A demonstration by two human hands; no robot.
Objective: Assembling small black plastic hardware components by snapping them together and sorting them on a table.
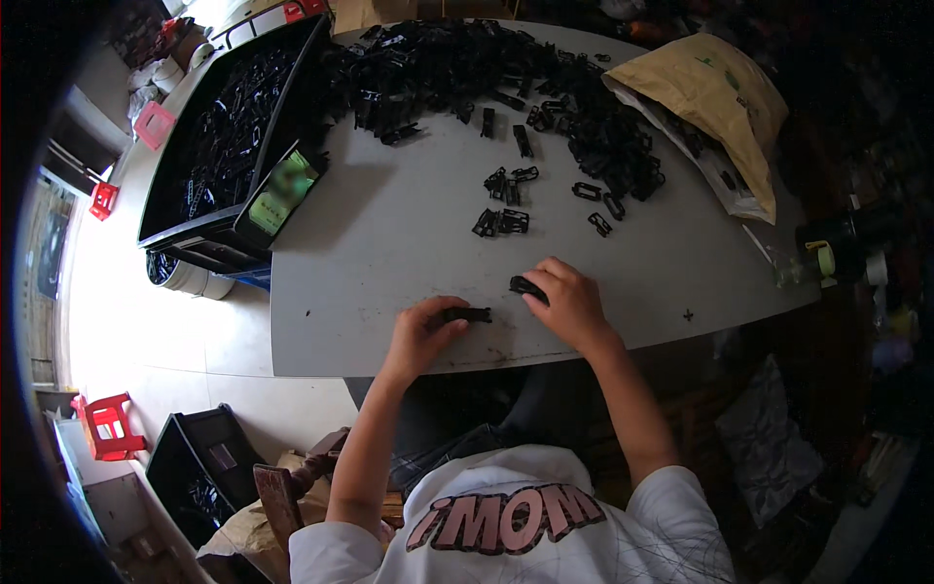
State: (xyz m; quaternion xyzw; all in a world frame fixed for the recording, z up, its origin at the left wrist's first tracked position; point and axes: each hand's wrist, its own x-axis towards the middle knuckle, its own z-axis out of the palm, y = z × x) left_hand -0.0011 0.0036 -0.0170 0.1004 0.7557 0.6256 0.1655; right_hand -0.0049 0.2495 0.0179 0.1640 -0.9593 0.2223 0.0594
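Observation:
My left hand [425,333] is closed on a small black plastic part [470,314], whose end sticks out to the right over the table's near edge. A second black plastic piece [526,287], narrow with rounded ends, is pinched in my right hand [567,302]. The two pieces are a short gap apart. Beyond my hands lie a few similar black parts [513,223] in small clusters, some with oblong openings. A large heap of such black parts [418,68] covers the far side of the table.
On the left a big black crate [156,234] holds many black parts, with a green card [282,195] at its corner. A brown paper sack [705,83] lies at the far right of the grey table [370,243]. Red stools [110,428] and another black crate [180,438] stand on the floor.

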